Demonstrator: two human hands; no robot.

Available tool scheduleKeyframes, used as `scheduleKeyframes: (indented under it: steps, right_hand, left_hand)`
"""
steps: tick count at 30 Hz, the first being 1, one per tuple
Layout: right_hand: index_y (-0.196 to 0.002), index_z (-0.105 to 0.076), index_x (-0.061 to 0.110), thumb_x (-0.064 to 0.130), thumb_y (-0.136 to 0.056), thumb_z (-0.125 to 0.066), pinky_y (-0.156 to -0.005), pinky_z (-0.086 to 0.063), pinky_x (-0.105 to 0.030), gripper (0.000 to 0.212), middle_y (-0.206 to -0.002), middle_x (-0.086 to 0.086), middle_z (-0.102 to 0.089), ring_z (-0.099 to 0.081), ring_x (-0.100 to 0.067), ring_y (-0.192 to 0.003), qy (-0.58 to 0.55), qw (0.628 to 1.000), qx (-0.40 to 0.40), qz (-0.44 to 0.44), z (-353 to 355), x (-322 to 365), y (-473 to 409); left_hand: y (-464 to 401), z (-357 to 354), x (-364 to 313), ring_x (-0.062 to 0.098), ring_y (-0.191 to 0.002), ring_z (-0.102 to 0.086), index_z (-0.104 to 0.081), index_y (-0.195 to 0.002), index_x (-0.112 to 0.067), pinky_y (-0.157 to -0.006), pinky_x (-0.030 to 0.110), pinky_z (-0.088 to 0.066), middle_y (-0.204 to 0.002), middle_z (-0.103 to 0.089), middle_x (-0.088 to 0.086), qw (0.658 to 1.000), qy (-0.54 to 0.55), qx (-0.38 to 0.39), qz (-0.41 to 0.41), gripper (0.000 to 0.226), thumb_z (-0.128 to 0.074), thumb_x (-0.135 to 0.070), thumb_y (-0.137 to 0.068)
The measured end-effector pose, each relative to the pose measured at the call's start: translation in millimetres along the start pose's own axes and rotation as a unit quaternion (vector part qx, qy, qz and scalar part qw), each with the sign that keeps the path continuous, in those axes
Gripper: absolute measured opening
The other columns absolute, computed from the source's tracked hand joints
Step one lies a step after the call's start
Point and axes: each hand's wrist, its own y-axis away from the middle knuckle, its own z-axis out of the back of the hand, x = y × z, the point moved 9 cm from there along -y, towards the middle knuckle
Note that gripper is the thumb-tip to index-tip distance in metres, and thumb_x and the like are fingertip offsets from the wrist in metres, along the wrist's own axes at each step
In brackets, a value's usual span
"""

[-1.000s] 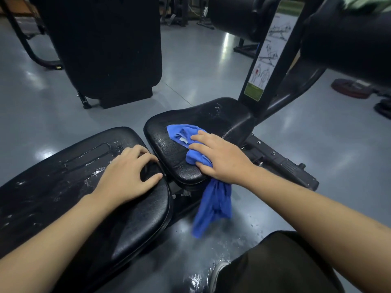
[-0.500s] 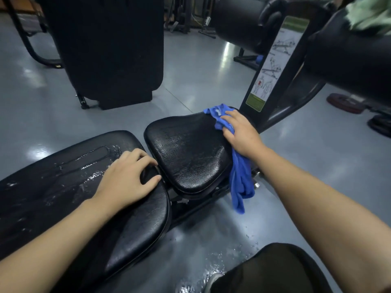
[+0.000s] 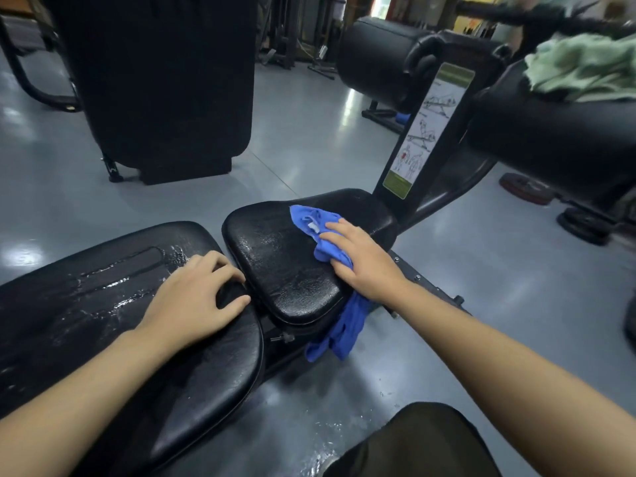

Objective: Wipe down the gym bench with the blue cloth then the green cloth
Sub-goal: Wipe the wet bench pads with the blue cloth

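Note:
The black gym bench has a small seat pad (image 3: 275, 266) and a long back pad (image 3: 82, 304) that is wet and streaked. My right hand (image 3: 364, 259) presses and grips the blue cloth (image 3: 309, 218) on the right half of the seat pad. The cloth's loose end (image 3: 344, 328) hangs over the pad's right edge. My left hand (image 3: 192, 297) rests on the near end of the back pad, fingers bent over its edge, holding nothing. The green cloth (image 3: 581, 67) lies crumpled on a black roller pad at the upper right.
An upright post with an exercise chart (image 3: 430, 129) rises just behind the seat. Black roller pads (image 3: 550, 139) hang over the right. A large black padded machine (image 3: 158, 84) stands at the back left. A weight plate (image 3: 526, 189) lies on the wet grey floor.
My right hand has slid the blue cloth from the seat's far right corner back toward the middle right. The left hand has stayed on the back pad.

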Motion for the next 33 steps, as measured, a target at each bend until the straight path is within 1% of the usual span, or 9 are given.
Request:
scheduleKeyframes:
  steps: [4,10,13,17,20,23,28,31,33]
  right_hand:
    - [-0.135,-0.057,0.014,0.028,-0.089,-0.051,-0.118,-0.027,-0.04,0.048,-0.148,-0.004,-0.048,-0.033,-0.022,-0.144,0.012,0.997,-0.024,-0.069,12.8,-37.6,-28.4]
    - [-0.137,-0.056,0.024,0.028,-0.092,-0.052,-0.114,-0.03,-0.028,0.045,-0.15,0.007,-0.042,-0.037,-0.013,-0.139,-0.019,0.988,-0.037,-0.149,21.2,-73.1,-45.8]
    - [-0.137,-0.056,0.028,0.032,-0.089,-0.049,-0.113,-0.032,-0.033,0.048,-0.148,0.009,-0.044,-0.039,-0.016,-0.136,-0.034,0.978,-0.065,-0.197,24.0,-79.0,-43.6]
    - [-0.132,-0.057,0.021,0.025,-0.091,-0.051,-0.11,-0.022,-0.025,0.042,-0.148,0.0,-0.042,-0.032,-0.018,-0.14,-0.063,0.94,-0.169,-0.291,34.2,-81.1,-25.5]
    - [-0.141,-0.047,0.014,0.027,-0.092,-0.047,-0.116,-0.024,-0.034,0.05,-0.153,-0.006,-0.033,-0.022,-0.02,-0.145,-0.073,0.907,-0.195,-0.366,30.4,-86.0,-10.3]
    - [-0.146,-0.042,0.013,0.028,-0.092,-0.046,-0.118,-0.022,-0.036,0.056,-0.155,-0.008,-0.03,-0.02,-0.024,-0.146,-0.073,0.906,-0.185,-0.374,27.0,-89.0,-10.2]
    - [-0.133,-0.053,0.019,0.027,-0.091,-0.048,-0.104,-0.027,-0.028,0.044,-0.145,-0.006,-0.04,-0.031,-0.024,-0.136,-0.071,0.923,-0.155,-0.345,35.6,-94.0,-24.5]
    - [-0.145,-0.045,0.024,0.036,-0.092,-0.047,-0.109,-0.032,-0.037,0.054,-0.145,-0.007,-0.041,-0.035,-0.029,-0.135,-0.037,0.937,-0.066,-0.341,36.2,-110.9,-44.2]
    - [-0.146,-0.042,0.024,0.043,-0.094,-0.046,-0.106,-0.036,-0.04,0.056,-0.143,-0.01,-0.042,-0.04,-0.032,-0.133,-0.002,0.943,-0.002,-0.333,34.6,-121.9,-61.9]
  left_hand:
    - [-0.3,0.8,2.9,0.01,-0.097,-0.048,-0.064,-0.106,-0.041,-0.082,0.03,-0.043,-0.111,-0.05,-0.018,1.0,0.01,0.0,0.004,0.041,-0.042,-0.068,-0.083]
    - [-1.9,0.8,2.1,0.01,-0.095,-0.047,-0.063,-0.103,-0.041,-0.08,0.03,-0.039,-0.107,-0.048,-0.018,1.0,0.009,-0.007,0.003,0.037,-0.044,-0.066,-0.083]
    - [-1.5,1.1,1.2,0.011,-0.095,-0.048,-0.063,-0.103,-0.04,-0.081,0.031,-0.041,-0.108,-0.048,-0.017,1.0,0.01,-0.007,0.0,0.037,-0.044,-0.066,-0.084]
    - [-0.3,1.5,0.7,0.014,-0.098,-0.05,-0.064,-0.106,-0.039,-0.083,0.035,-0.044,-0.11,-0.05,-0.014,1.0,0.004,-0.004,0.0,0.04,-0.044,-0.065,-0.084]
    - [0.9,1.6,0.6,0.016,-0.099,-0.051,-0.064,-0.106,-0.038,-0.084,0.036,-0.046,-0.111,-0.051,-0.013,1.0,0.006,-0.003,0.003,0.042,-0.043,-0.066,-0.084]
    - [0.5,0.7,0.8,0.016,-0.099,-0.051,-0.065,-0.106,-0.037,-0.084,0.036,-0.045,-0.11,-0.051,-0.012,1.0,0.005,-0.001,0.004,0.043,-0.042,-0.066,-0.083]
    - [-2.6,-0.9,1.9,0.014,-0.097,-0.05,-0.064,-0.104,-0.037,-0.083,0.034,-0.042,-0.108,-0.049,-0.014,1.0,0.013,-0.006,0.002,0.041,-0.043,-0.065,-0.083]
    - [-5.0,-1.8,1.8,0.013,-0.096,-0.049,-0.063,-0.102,-0.038,-0.083,0.033,-0.041,-0.106,-0.047,-0.016,1.0,0.015,-0.009,0.005,0.038,-0.044,-0.065,-0.082]
    - [-6.0,-1.7,2.4,0.012,-0.096,-0.048,-0.063,-0.101,-0.039,-0.083,0.034,-0.042,-0.106,-0.046,-0.016,1.0,0.015,-0.009,0.008,0.037,-0.045,-0.065,-0.082]
